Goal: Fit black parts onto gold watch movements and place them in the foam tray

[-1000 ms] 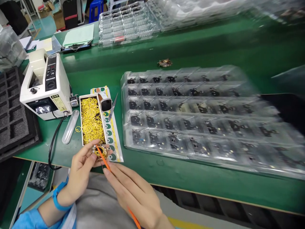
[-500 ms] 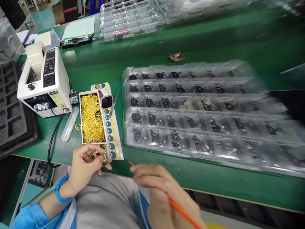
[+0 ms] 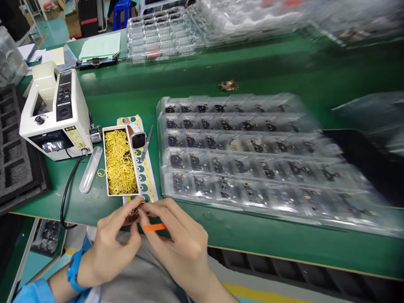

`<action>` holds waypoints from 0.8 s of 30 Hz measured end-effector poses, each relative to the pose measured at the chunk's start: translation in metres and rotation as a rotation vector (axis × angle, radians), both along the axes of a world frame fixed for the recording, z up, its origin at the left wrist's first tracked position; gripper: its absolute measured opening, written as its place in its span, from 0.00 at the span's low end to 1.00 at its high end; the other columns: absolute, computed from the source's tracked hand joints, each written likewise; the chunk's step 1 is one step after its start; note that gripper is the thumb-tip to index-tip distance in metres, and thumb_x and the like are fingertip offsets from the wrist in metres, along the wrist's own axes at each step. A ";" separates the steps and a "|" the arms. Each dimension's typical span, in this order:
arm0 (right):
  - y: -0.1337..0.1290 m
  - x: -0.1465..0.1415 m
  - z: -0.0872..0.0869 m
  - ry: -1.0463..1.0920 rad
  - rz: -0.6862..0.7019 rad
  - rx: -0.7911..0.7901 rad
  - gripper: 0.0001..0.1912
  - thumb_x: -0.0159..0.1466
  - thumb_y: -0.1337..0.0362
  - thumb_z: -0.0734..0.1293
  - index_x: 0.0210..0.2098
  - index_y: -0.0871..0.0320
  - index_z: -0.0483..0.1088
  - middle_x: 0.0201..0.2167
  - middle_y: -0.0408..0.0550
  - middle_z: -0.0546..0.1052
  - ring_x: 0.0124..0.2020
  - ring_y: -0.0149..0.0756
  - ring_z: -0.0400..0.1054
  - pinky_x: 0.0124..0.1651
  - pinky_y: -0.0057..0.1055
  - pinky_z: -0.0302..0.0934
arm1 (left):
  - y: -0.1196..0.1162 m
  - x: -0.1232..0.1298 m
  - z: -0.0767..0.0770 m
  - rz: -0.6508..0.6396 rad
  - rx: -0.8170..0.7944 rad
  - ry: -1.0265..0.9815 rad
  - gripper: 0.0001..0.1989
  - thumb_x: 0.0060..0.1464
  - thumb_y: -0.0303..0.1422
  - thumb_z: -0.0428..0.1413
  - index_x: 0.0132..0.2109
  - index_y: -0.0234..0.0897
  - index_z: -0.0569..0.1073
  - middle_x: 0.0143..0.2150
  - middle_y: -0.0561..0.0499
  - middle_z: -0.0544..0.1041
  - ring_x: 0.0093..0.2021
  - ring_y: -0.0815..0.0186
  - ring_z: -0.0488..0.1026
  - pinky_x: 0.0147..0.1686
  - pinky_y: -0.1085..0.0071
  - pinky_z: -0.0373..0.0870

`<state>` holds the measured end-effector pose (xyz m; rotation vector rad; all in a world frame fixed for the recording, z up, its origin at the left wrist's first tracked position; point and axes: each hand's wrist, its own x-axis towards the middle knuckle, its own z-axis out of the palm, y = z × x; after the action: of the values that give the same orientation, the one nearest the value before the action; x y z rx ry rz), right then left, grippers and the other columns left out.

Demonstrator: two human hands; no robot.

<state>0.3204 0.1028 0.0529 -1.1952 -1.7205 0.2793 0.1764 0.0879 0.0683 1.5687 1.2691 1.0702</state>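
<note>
Small round brass-coloured part (image 3: 133, 214): held at the near table edge, pinched between the fingertips of both hands, mostly hidden by them; detail cannot be told.

Listed left to right:

- Black foam tray (image 3: 19, 168), at 9 o'clock from the part, lying on the green table (image 3: 132, 97).
- White tape dispenser (image 3: 55, 113), at 10 o'clock, with a black cable (image 3: 67, 189) running toward the table edge.
- Clear plastic tube (image 3: 90, 168), lying just beside the dispenser.
- Left hand (image 3: 113, 244): fingers closed on the part from the left; blue band on the wrist.
- White box of yellow rings (image 3: 120, 162), at 12 o'clock, just beyond the part; one loose ring beside it.
- Strip of green-and-yellow labels (image 3: 145, 176), under and beside the box; a small square device (image 3: 138, 139) and tweezers (image 3: 145, 143) rest on it.
- Right hand (image 3: 179, 244): fingertips on the part, with an orange stick (image 3: 154, 227) held lying across its fingers.
- Clear blister tray (image 3: 252, 160) of small black components, at 2 o'clock, well filled.
- Loose coil-like part (image 3: 229, 86), at 1 o'clock, far side of the table.
</note>
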 end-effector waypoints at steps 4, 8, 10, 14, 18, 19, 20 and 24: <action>0.004 -0.004 0.002 0.052 0.114 -0.021 0.06 0.64 0.74 0.64 0.32 0.59 0.69 0.25 0.44 0.72 0.26 0.31 0.69 0.27 0.26 0.64 | 0.002 -0.007 -0.005 -0.009 -0.004 0.030 0.26 0.57 0.19 0.56 0.59 0.45 0.75 0.53 0.51 0.81 0.49 0.61 0.81 0.51 0.71 0.77; 0.005 -0.005 0.015 0.241 0.360 -0.178 0.09 0.62 0.73 0.63 0.27 0.57 0.65 0.23 0.40 0.68 0.22 0.27 0.63 0.23 0.24 0.57 | 0.004 -0.012 -0.011 0.117 -0.091 -0.068 0.21 0.59 0.23 0.56 0.58 0.43 0.76 0.52 0.48 0.82 0.48 0.59 0.81 0.49 0.69 0.79; 0.010 -0.004 0.022 0.252 0.415 -0.180 0.09 0.62 0.73 0.63 0.27 0.56 0.64 0.22 0.39 0.66 0.22 0.27 0.61 0.23 0.24 0.56 | 0.006 -0.016 -0.012 0.199 -0.139 -0.149 0.20 0.59 0.25 0.57 0.57 0.42 0.77 0.51 0.48 0.82 0.47 0.59 0.82 0.48 0.69 0.80; 0.038 -0.001 0.022 -0.020 0.294 -0.079 0.12 0.68 0.71 0.60 0.27 0.56 0.61 0.22 0.40 0.65 0.21 0.28 0.60 0.23 0.25 0.53 | 0.012 -0.026 -0.009 0.342 -0.167 -0.284 0.18 0.56 0.27 0.60 0.55 0.39 0.76 0.52 0.46 0.82 0.49 0.57 0.81 0.49 0.67 0.80; 0.061 -0.001 0.008 -0.419 0.146 -0.048 0.13 0.66 0.75 0.55 0.28 0.56 0.61 0.24 0.45 0.69 0.23 0.34 0.63 0.22 0.29 0.54 | 0.016 -0.038 -0.006 0.364 -0.204 -0.373 0.18 0.55 0.29 0.62 0.53 0.36 0.75 0.50 0.44 0.82 0.49 0.55 0.81 0.49 0.66 0.80; 0.062 0.000 0.006 -0.461 0.140 -0.046 0.13 0.64 0.76 0.54 0.29 0.56 0.62 0.25 0.46 0.70 0.25 0.35 0.65 0.24 0.29 0.57 | 0.016 -0.040 -0.006 0.365 -0.219 -0.388 0.18 0.54 0.29 0.63 0.53 0.36 0.75 0.50 0.44 0.82 0.49 0.55 0.81 0.49 0.66 0.80; 0.061 0.002 0.004 -0.483 0.143 -0.043 0.12 0.63 0.77 0.54 0.31 0.57 0.63 0.27 0.47 0.72 0.27 0.36 0.68 0.26 0.29 0.60 | 0.016 -0.042 -0.006 0.372 -0.231 -0.401 0.19 0.55 0.31 0.64 0.53 0.37 0.75 0.50 0.44 0.82 0.50 0.55 0.80 0.48 0.66 0.80; 0.055 0.036 0.008 -0.518 0.110 -0.037 0.13 0.61 0.78 0.57 0.38 0.59 0.68 0.34 0.48 0.75 0.35 0.37 0.72 0.35 0.29 0.67 | 0.017 -0.054 -0.011 0.393 -0.265 -0.443 0.19 0.54 0.34 0.66 0.53 0.39 0.76 0.50 0.45 0.82 0.51 0.55 0.80 0.49 0.69 0.80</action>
<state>0.3562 0.1581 0.0610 -1.2756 -2.2405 0.0661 0.1224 0.1052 0.0573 0.8393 1.3633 1.3384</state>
